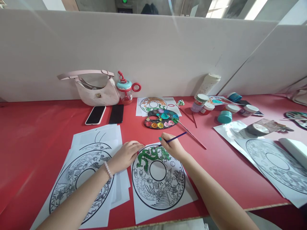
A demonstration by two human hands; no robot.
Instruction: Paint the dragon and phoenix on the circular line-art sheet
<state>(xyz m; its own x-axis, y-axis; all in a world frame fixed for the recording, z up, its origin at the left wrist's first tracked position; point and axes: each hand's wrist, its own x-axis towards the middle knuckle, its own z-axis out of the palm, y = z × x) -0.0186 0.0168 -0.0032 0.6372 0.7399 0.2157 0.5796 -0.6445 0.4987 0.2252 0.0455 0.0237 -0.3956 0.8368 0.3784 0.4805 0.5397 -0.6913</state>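
Note:
In the head view, my right hand (173, 146) is closed around a thin purple paintbrush (177, 137), its tip down at the top of a line drawing (158, 195) on white paper. The drawing is a ring pattern; its dragon (150, 155) is painted green, while the bird below is black outline on white. My left hand (129, 154) rests with fingers stretched out over the sheet's upper left edge, holding nothing. Beyond the sheet lies a black paint palette (157, 124) with many colours. A second paintbrush (194, 136) leans from the palette onto the red table.
Other printed sheets (105, 191) lie under my left forearm. Two phones (96, 115), a pink handbag (98, 92) and a red-handled cup (125, 91) stand at the back left. Paint jars (224, 117), a white bottle (208, 83) and another ring drawing (275, 159) are on the right.

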